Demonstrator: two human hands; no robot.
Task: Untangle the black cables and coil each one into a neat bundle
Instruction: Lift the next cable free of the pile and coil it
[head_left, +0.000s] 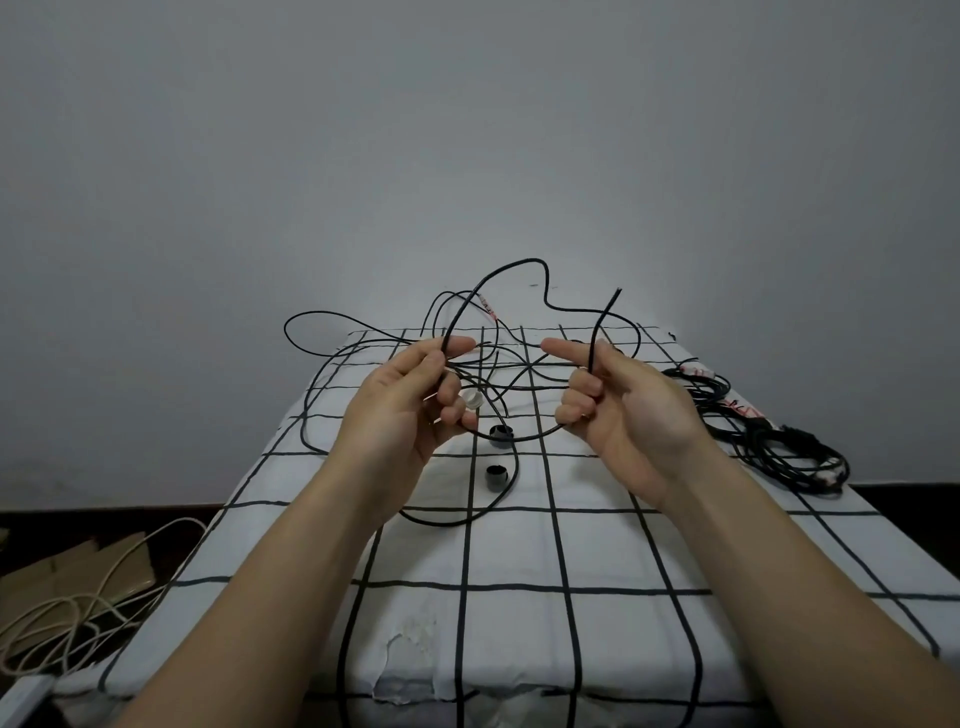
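Each grip, left hand (410, 400) and right hand (621, 410), is clamped on one thin black cable (498, 270) arching between them, the loose black tangle (332, 312) beyond unsorted, one coiled black bundle (769, 447) apparently finished rightward.

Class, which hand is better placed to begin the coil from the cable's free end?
Probably the right hand: it grips the black cable just below its free end, which sticks up above it. The left hand grips farther along, toward the tangle.
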